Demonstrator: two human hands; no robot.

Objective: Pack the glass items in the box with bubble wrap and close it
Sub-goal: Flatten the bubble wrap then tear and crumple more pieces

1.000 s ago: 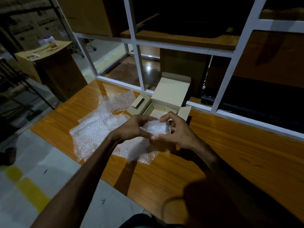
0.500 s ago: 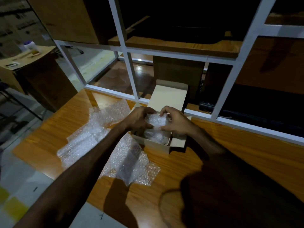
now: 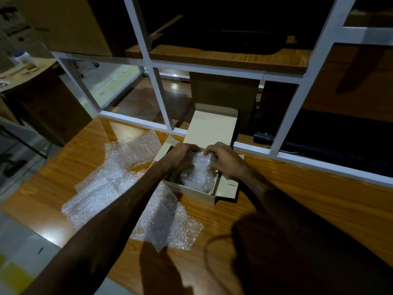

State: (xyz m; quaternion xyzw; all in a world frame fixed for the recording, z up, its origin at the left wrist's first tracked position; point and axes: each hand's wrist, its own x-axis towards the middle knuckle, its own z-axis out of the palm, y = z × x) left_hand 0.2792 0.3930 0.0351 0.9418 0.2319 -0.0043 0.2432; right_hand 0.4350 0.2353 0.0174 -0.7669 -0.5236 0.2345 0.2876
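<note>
A small beige cardboard box (image 3: 192, 191) stands open on the wooden table (image 3: 308, 201), its lid (image 3: 211, 127) tilted up at the back and a side flap (image 3: 228, 188) folded out to the right. Inside lies a bundle wrapped in bubble wrap (image 3: 197, 175); the glass within is hidden. My left hand (image 3: 180, 156) presses on the bundle's left side. My right hand (image 3: 225, 159) pinches its top right edge. Both hands are over the box opening.
Loose sheets of bubble wrap (image 3: 119, 188) are spread on the table left of and in front of the box. A white metal frame (image 3: 163, 103) with shelves rises just behind the box. The table's near-left edge drops to the floor (image 3: 19, 237).
Both hands carried the wrapped bundle from above the table forward into the box and now press it down inside.
</note>
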